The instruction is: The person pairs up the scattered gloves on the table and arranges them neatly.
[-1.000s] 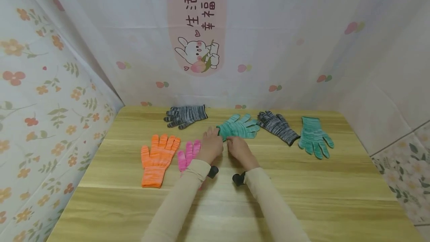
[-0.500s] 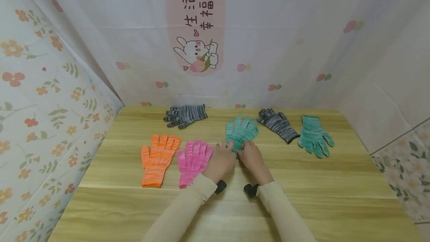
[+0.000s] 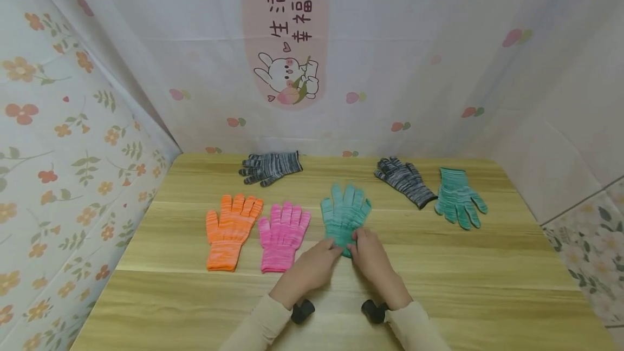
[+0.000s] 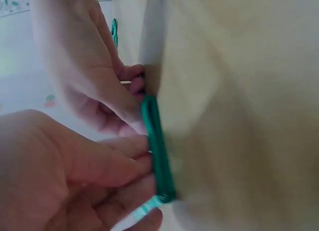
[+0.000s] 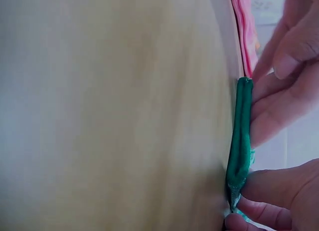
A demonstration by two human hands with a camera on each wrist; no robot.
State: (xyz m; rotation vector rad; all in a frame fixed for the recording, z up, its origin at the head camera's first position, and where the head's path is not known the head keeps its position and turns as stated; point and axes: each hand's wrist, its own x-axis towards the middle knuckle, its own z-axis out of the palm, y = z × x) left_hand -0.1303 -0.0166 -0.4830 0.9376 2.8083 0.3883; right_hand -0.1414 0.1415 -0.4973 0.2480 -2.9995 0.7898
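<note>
A green knit glove lies flat in the middle of the table, fingers pointing away and cuff toward me. My left hand pinches the left side of its cuff. On the opposite side, my right hand pinches the cuff between thumb and fingers. Both wrist views show the dark green cuff edge close along the tabletop, with fingertips at each end of it. Just left of my left hand lies a pink glove, its fingers also pointing away. Beyond it is an orange glove, laid the same way.
Along the back of the wooden table lies a grey-black glove, turned sideways. Another grey-black glove lies slanted at the back right, its cuff close to a second green glove. A patterned curtain hangs behind the table.
Both hands have drawn the green glove toward me and turned it from sideways to fingers-away, beside the pink glove. The pink glove, partly covered earlier by my left arm, now shows fully.
</note>
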